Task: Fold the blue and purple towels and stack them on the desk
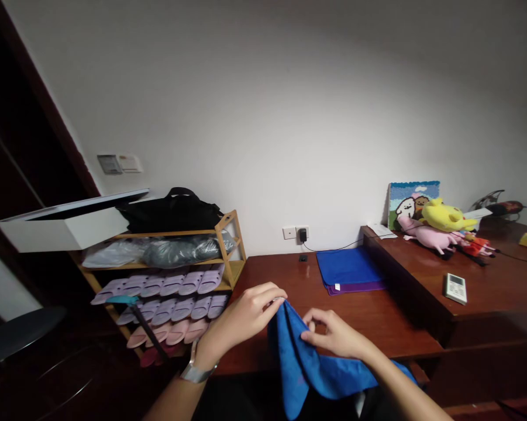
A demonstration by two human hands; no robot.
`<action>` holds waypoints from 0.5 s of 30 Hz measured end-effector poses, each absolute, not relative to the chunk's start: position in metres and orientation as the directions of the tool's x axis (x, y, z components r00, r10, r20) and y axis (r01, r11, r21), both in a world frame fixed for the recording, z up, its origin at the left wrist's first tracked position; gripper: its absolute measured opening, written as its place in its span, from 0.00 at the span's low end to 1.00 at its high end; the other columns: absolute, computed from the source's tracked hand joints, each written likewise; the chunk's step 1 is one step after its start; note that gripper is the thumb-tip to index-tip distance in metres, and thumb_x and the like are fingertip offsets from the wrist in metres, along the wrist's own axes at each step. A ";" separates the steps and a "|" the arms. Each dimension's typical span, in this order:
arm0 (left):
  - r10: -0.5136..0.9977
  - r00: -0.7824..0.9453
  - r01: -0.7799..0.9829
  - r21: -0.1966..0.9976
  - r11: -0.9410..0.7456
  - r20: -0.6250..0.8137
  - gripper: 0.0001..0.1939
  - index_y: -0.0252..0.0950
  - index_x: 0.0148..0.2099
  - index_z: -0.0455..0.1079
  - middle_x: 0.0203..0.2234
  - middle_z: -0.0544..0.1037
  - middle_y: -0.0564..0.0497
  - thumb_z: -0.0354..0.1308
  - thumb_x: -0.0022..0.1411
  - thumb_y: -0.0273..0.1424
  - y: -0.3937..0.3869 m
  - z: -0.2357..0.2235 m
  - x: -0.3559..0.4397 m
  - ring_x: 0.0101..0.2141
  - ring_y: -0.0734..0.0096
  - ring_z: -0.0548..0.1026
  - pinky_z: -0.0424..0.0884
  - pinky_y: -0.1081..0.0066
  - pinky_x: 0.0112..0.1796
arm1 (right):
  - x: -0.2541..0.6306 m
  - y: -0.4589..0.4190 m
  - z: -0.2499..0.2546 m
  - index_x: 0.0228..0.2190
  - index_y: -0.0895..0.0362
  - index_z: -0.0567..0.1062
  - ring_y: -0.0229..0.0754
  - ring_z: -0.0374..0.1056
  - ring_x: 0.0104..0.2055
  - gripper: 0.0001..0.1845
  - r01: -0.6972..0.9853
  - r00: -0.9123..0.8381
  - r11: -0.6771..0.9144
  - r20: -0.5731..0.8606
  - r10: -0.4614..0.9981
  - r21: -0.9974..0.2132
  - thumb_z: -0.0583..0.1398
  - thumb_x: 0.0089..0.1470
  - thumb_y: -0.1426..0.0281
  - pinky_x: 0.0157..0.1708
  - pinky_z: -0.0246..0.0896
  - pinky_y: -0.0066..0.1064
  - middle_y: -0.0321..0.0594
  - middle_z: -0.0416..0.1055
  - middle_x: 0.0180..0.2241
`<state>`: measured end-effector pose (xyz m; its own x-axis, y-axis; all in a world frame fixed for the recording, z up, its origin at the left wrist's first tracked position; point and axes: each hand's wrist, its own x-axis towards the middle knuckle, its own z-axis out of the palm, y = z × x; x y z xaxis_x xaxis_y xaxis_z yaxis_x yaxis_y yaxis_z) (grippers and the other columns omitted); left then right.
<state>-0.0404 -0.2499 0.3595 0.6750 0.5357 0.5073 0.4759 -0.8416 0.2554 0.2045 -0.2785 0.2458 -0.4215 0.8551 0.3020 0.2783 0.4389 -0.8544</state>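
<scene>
A blue cloth [292, 356] hangs in loose folds over the front edge of the brown wooden table [267, 272]. My left hand [258, 307] pinches its top corner, where a small white bit shows at the fingertips. A silver band circles that wrist. To the right, my right hand [327, 333] has thumb and forefinger closed on the cloth's edge a little lower down. Part of the cloth passes beneath my right forearm. Farther back on the table, a folded blue cloth [348, 269] lies flat on a purple cloth [364, 286] with a white tag.
On the left stands a shoe rack [230, 251] holding several slippers, with a black bag [175, 210] and a white box [70, 228] on top. A raised cabinet [416, 275] at right carries plush toys [447, 216] and a white remote [455, 288]. A black plug [302, 235] sits in the wall socket.
</scene>
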 end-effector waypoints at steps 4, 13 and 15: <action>0.527 0.596 0.536 0.189 -0.823 0.605 0.12 0.42 0.46 0.76 0.41 0.82 0.52 0.50 0.73 0.32 -0.239 0.363 -0.065 0.42 0.68 0.80 0.75 0.70 0.47 | 0.237 -0.294 0.211 0.24 0.56 0.69 0.34 0.58 0.29 0.24 0.408 -0.509 0.349 0.107 0.854 -0.843 0.63 0.58 0.49 0.31 0.53 0.26 0.28 0.63 0.24; 0.427 0.418 0.647 0.067 -0.760 0.802 0.10 0.42 0.45 0.76 0.40 0.83 0.53 0.54 0.71 0.36 -0.239 0.368 -0.125 0.41 0.66 0.82 0.76 0.69 0.49 | 0.330 -0.365 0.193 0.28 0.54 0.66 0.38 0.55 0.33 0.29 0.440 -0.334 0.110 -0.049 0.941 -0.891 0.53 0.62 0.42 0.35 0.55 0.28 0.31 0.60 0.28; 0.377 0.405 0.654 0.024 -0.756 0.833 0.08 0.42 0.45 0.76 0.40 0.83 0.53 0.56 0.71 0.34 -0.241 0.365 -0.127 0.42 0.65 0.81 0.75 0.67 0.51 | 0.326 -0.380 0.192 0.29 0.54 0.66 0.39 0.56 0.34 0.28 0.410 -0.284 0.067 -0.058 0.957 -0.910 0.52 0.63 0.41 0.37 0.57 0.28 0.32 0.60 0.30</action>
<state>-0.1272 -0.2408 0.3650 0.4051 0.3769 0.8330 0.6535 -0.7565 0.0244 0.3262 -0.3804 0.1921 -0.2844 0.9569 -0.0581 0.4097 0.0665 -0.9098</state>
